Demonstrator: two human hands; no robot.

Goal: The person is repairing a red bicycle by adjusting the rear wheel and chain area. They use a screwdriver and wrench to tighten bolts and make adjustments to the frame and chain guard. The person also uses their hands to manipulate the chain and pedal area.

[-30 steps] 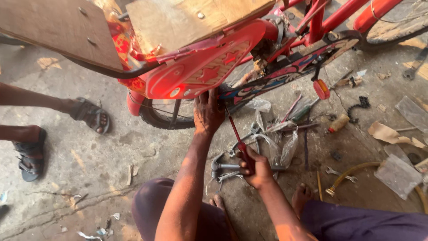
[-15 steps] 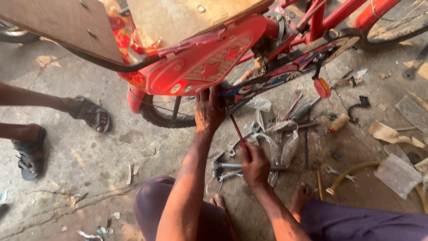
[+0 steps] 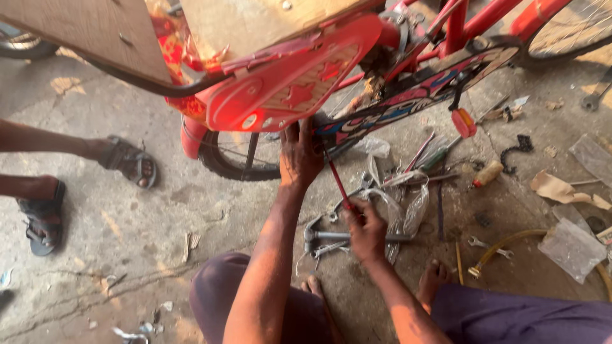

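**Two hands at the rear of a red child's bicycle**

A person squats on a concrete floor and works on a small red bicycle that stands just ahead of the knees. The left hand reaches up under the red plastic chain guard, its fingers spread and pressed against the frame beside the rear wheel; it grips nothing that can be made out, and whether the fingertips curl round a part behind the guard cannot be told. The right hand is closed round the lower end of a thin red-handled tool, which slants up and to the left toward the spot where the left hand rests. The tool's upper tip is hidden behind the left hand and the frame.

Just beside the right hand, on the floor, lie metal wrenches and crumpled clear plastic bags. Further right lie more hand tools, a short length of chain, a torn piece of cardboard and a yellowish hose. A red pedal hangs below the decorated frame tube. A wooden board covers the bicycle's rear carrier.

At the left edge stand another person's feet in dark sandals, well apart from the working hands. The squatting person's bare toes show near the hose.
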